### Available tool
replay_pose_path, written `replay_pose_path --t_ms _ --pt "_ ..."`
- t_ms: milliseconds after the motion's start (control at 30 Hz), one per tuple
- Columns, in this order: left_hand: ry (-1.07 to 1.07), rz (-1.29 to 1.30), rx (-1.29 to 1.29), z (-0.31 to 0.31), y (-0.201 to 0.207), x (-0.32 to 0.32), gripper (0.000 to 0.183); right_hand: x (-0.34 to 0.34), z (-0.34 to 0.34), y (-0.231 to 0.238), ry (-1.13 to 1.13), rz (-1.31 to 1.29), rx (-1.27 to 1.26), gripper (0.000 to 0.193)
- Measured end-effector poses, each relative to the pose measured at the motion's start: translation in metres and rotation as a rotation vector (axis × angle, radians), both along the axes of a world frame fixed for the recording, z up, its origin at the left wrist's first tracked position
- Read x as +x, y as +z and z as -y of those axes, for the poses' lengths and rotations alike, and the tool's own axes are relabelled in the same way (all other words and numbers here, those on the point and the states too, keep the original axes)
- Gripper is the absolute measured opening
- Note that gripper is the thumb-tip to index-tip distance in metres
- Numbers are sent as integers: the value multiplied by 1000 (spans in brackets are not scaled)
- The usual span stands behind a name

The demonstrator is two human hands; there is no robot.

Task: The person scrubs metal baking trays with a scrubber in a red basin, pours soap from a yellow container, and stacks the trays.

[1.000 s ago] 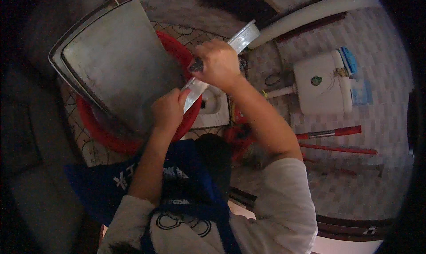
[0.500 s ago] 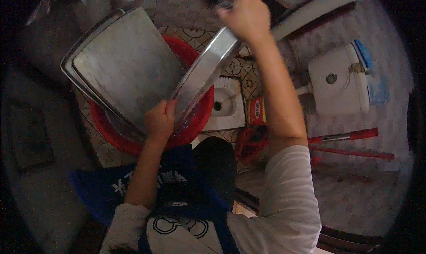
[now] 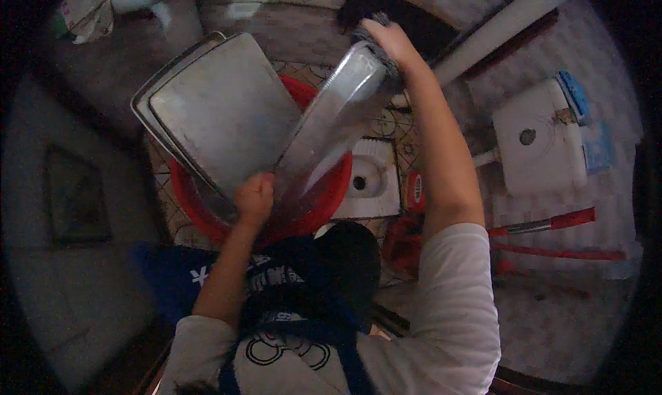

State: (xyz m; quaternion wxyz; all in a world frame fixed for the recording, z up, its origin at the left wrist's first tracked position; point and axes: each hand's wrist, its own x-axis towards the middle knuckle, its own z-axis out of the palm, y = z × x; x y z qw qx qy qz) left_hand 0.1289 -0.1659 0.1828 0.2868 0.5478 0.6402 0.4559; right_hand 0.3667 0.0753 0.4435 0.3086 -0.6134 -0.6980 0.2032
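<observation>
My left hand (image 3: pixel 255 198) grips the lower edge of a metal baking tray (image 3: pixel 331 129) that stands tilted on edge over a red plastic basin (image 3: pixel 324 209). Up at the tray's top end, my right hand (image 3: pixel 389 43) presses a dark scrubbing pad (image 3: pixel 365 31) against it. Leaning in the basin to the left are two more flat metal trays (image 3: pixel 214 112), stacked one on the other.
A white floor-level toilet pan (image 3: pixel 369 181) lies right of the basin on patterned tiles. A white cistern (image 3: pixel 534 143) and a white pipe (image 3: pixel 503 29) are on the right wall. Red-handled tools (image 3: pixel 552 222) lie on the floor at right. A dark wall rises at left.
My right hand has slid from the tray's middle up to its top end. The tray has swung more upright, while the left hand stayed at its lower edge.
</observation>
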Motion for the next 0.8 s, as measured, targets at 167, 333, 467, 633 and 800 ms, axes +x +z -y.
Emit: replay_pose_path --t_ms 167,333,467,633,800 --pt "-44 48 78 7 -8 0 24 -9 20 10 -29 101 69 65" --pt "46 58 325 18 -49 -20 26 -92 72 69 40 403 106 64" --pt "119 64 142 22 25 -20 30 -120 94 68 -66 366 148 58" --pt "257 189 252 -38 157 -39 40 -176 102 61 161 366 350 53" --pt "421 509 222 -47 173 -68 45 -209 113 52 415 293 462 50"
